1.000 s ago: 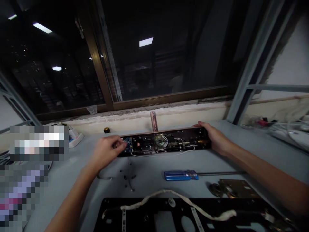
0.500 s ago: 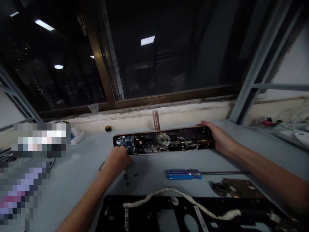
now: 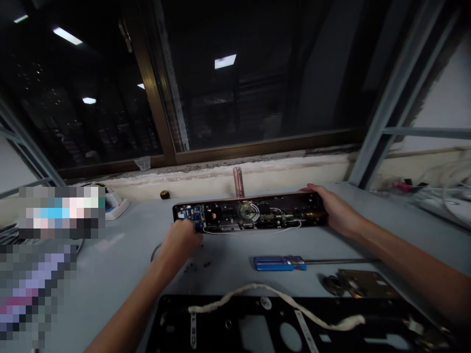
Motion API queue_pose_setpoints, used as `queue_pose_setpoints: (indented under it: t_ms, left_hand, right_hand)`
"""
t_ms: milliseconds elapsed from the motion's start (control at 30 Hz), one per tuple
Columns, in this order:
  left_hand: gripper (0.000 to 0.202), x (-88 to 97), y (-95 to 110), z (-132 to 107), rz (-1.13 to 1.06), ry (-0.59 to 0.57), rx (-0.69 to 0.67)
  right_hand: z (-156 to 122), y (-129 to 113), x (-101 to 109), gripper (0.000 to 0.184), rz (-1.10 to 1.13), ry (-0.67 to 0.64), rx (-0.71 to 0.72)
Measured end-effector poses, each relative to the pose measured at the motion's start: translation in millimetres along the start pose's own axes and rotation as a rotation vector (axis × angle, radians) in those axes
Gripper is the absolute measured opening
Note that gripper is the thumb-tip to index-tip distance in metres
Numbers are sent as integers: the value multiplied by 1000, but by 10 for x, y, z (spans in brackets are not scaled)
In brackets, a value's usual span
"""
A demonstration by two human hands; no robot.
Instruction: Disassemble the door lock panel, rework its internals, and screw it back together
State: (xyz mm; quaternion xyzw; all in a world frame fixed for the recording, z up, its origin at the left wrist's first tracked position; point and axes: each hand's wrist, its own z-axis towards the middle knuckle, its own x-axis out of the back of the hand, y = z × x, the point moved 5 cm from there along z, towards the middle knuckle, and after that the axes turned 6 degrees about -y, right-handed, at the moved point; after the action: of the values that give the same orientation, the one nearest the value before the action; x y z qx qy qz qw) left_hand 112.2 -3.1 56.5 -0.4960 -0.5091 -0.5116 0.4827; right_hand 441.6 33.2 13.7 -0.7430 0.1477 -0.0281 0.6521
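A long electronic door lock panel [image 3: 224,215] lies tilted in front of me with its open inner side showing. It has a blue circuit board [image 3: 196,214] at its left end, a white wire along its lower edge and a copper-coloured handle [image 3: 239,182] sticking out behind. My right hand [image 3: 336,211] is wrapped round the panel's right end. At the lower left corner, beside the board, my left hand [image 3: 182,238] is closed. Its fingertips are hidden, so I cannot tell what they hold. Small dark screws [image 3: 206,264] lie just below that hand.
A blue-handled screwdriver [image 3: 279,263] lies across the bench, near a brass-coloured metal part [image 3: 364,283]. Closest to me is a black cut-out plate [image 3: 257,318] with a white-sleeved cable [image 3: 272,289]. A black-and-yellow round item [image 3: 164,194] sits at the back. Metal shelf posts flank the bench.
A thin dark strand that hung below my left hand is gone from view. My left hand has shifted very slightly; the right hand and the panel have stayed in place.
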Motion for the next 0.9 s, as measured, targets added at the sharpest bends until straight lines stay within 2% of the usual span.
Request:
queue_pose_setpoints:
  t_ms: [100, 233, 367, 533, 700, 767, 900]
  left_hand:
    - [15, 108, -151, 75, -292, -27, 12]
    - [14, 29, -278, 161, -742, -198, 15]
    - [13, -85, -312, 188, -873, -248, 62]
    - [17, -22, -283, 184, -651, -178, 34]
    - [21, 154, -214, 145, -203, 86, -73]
    - [23, 176, -182, 119, -52, 153, -111]
    - [24, 154, -149, 96, 100, 149, -171]
  right_hand:
    - [-10, -5, -5, 23, 1, -8, 5]
    - [-26, -16, -14, 22, -3, -17, 6]
    - [-35, -28, -25, 21, -12, -30, 0]
    - [-59, -49, -31, 21, -15, -20, -4]
    - [-85, -61, -45, 22, -16, -13, -4]
    - [-83, -61, -44, 22, -18, -12, -1]
    - [-56, -53, -31, 22, -20, -11, 7]
